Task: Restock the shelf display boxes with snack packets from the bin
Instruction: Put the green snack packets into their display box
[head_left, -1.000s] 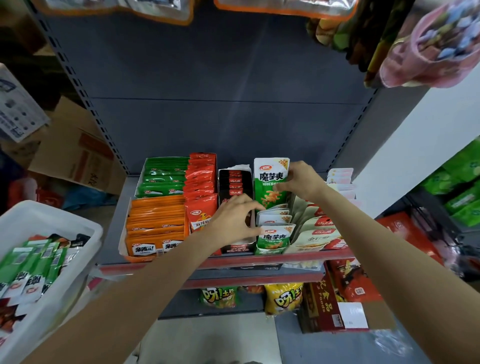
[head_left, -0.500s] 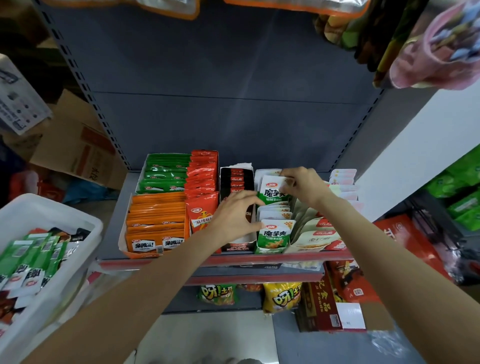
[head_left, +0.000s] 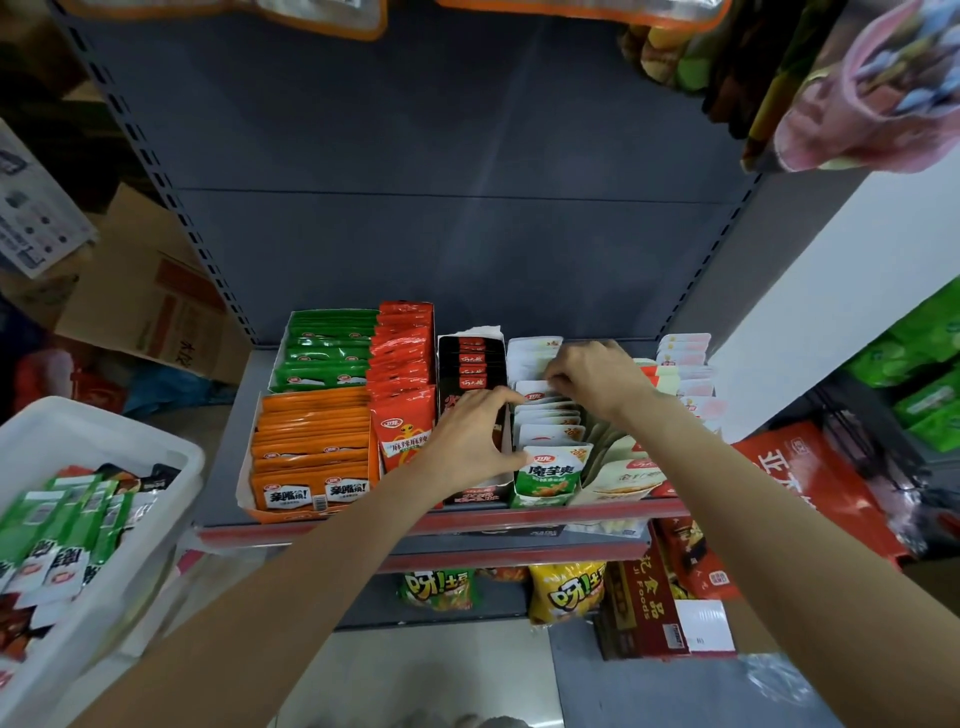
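Fingers of the left hand (head_left: 470, 441) were curled against the row of green-and-white packets (head_left: 548, 441), thumb at the front packet (head_left: 549, 475) and fingertips at the row's left edge, apparently parting or steadying it. Fingers of the right hand (head_left: 592, 379) were bent downward and pinched on the top edge of a packet near the back of that row; how deep it sat could not be told. The step in hand appeared to be seating a packet in the row. The next move would likely call for pressing it level, letting go, and reaching left to the bin for more stock.

Containers, left to right. White bin (head_left: 104, 447), lower left: green-and-white packets, some dark ones beside them. Shelf (head_left: 431, 525), front left: an open display box of orange packets (head_left: 311, 452); behind it, a box of green packets (head_left: 330, 345). Next: a row of red packets (head_left: 402, 384). Then a box of black packets (head_left: 470, 364), partly hidden by the left hand. Then the green-and-white row under both hands. Far right: pale packets with red print (head_left: 680, 374), leaning loosely. Below the shelf: yellow and green snack bags (head_left: 563, 592) and a red carton (head_left: 641, 608).
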